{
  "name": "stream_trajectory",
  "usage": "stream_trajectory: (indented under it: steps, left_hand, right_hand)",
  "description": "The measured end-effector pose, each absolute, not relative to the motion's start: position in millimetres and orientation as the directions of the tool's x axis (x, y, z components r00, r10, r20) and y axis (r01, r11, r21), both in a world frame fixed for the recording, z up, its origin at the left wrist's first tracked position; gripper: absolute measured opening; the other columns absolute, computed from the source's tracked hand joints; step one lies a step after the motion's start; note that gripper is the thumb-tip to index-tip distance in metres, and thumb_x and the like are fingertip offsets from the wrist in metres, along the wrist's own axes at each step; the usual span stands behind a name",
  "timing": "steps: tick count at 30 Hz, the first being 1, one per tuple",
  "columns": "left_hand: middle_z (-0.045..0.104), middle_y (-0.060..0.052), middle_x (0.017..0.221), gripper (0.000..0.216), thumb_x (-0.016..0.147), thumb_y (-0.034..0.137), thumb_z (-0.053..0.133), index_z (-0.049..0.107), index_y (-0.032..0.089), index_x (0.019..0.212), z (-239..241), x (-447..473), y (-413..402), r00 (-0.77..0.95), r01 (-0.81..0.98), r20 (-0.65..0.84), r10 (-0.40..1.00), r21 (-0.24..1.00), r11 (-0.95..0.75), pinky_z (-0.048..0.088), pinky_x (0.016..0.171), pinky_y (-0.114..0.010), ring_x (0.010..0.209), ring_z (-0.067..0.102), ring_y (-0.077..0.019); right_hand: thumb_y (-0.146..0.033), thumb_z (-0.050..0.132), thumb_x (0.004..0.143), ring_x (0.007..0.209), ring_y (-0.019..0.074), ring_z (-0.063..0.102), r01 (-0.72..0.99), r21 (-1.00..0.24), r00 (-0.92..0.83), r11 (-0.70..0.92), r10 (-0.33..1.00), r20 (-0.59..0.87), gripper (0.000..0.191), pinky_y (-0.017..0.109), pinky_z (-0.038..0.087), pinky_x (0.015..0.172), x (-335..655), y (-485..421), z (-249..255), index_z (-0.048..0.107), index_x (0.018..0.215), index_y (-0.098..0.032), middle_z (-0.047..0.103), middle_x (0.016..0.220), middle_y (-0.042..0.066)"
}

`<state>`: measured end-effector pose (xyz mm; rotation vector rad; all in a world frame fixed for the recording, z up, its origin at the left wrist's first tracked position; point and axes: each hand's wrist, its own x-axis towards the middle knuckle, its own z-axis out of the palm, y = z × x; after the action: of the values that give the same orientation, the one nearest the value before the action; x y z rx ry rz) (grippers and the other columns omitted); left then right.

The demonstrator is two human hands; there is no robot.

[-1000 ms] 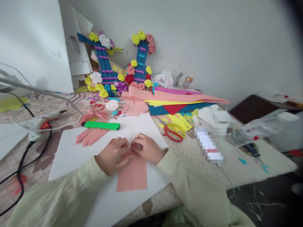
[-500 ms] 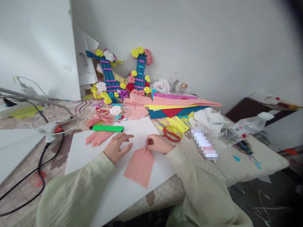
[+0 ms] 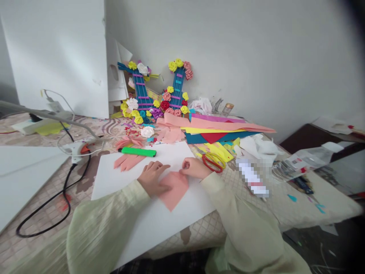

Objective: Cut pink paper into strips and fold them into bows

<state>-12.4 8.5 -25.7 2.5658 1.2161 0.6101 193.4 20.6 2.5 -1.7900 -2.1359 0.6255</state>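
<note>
A piece of pink crepe paper (image 3: pixel 174 192) lies turned on the white board (image 3: pixel 134 228), one corner pointing towards me. At its upper right corner my right hand (image 3: pixel 195 168) pinches the paper between thumb and curled fingers. My left hand (image 3: pixel 151 177) rests over the paper's left edge, thumb lying on it and fingers stretched out apart. Left of that hand, several cut pink paper pieces (image 3: pixel 128 161) lie partly under a green utility knife (image 3: pixel 137 152). Scissors (image 3: pixel 213 163) with red and yellow handles lie just beyond my right hand.
Folded coloured paper strips (image 3: pixel 228 125) are stacked behind the board. Two blue shapes (image 3: pixel 177 87) decorated with paper roses lean on the wall. A glue gun (image 3: pixel 78 150) with a black cord lies left, a plastic bottle (image 3: pixel 308 160) on its side right. A white paper rose (image 3: pixel 147 132) sits behind the knife.
The pink paper has turned and its near corner has shifted left. My left thumb has come down onto it, while my right hand keeps its pinch. The whole view has swung left.
</note>
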Motion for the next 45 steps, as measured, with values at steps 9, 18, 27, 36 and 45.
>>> stream_trajectory:
  steps: [9,18,27,36,45]
  left_hand:
    - [0.05,-0.013,0.096,0.031,0.073,0.029,0.051,0.053,0.013,0.099,-28,-19,28,0.429,0.766,0.341,0.837,0.355,-0.537,0.035,0.082,-0.045,0.09,0.046,-0.0277]
    - [0.061,-0.003,0.095,0.052,0.069,0.032,0.059,0.04,0.02,0.116,-29,-19,43,0.547,0.624,0.337,0.766,0.446,-0.642,0.041,0.081,-0.036,0.091,0.052,-0.021]
    - [0.06,-0.008,0.095,0.053,0.067,0.042,0.06,0.048,0.016,0.111,-34,-19,47,0.531,0.602,0.374,0.76,0.464,-0.649,0.039,0.083,-0.04,0.091,0.051,-0.0234]
    - [0.064,-0.003,0.09,0.038,0.071,0.033,0.06,0.052,0.018,0.105,-29,-15,51,0.631,0.463,0.372,0.681,0.523,-0.716,0.04,0.08,-0.031,0.084,0.054,-0.0167]
    - [0.059,-0.006,0.095,0.04,0.07,0.027,0.06,0.049,0.017,0.107,-32,-13,50,0.652,0.379,0.411,0.637,0.552,-0.743,0.045,0.074,-0.025,0.084,0.055,-0.0141]
  right_hand:
    - [-0.031,0.059,0.064,0.052,0.0107,0.049,0.842,-0.507,-0.254,0.183,0.964,-0.075,0.015,0.021,0.033,0.046,210,-5,6,0.056,0.061,-0.017,0.056,0.057,-0.001]
    - [-0.028,0.056,0.069,0.065,0.0106,0.055,0.741,-0.605,-0.377,0.291,0.926,-0.017,0.021,0.022,0.042,0.059,195,28,8,0.061,0.085,-0.015,0.063,0.076,0.003]
    - [-0.021,0.057,0.066,0.058,0.011,0.05,0.714,-0.625,-0.357,0.316,0.932,0.063,0.01,0.022,0.038,0.054,165,35,-13,0.06,0.07,-0.013,0.058,0.063,0.002]
    - [-0.021,0.057,0.067,0.063,0.0113,0.051,0.637,-0.714,-0.328,0.29,0.94,0.089,0.013,0.024,0.041,0.062,169,22,-8,0.06,0.077,-0.015,0.058,0.074,0.003]
    - [-0.028,0.059,0.067,0.061,0.0122,0.057,0.548,-0.828,-0.229,0.119,0.973,-0.012,0.029,0.023,0.046,0.059,177,19,-20,0.057,0.093,-0.014,0.063,0.07,0.003]
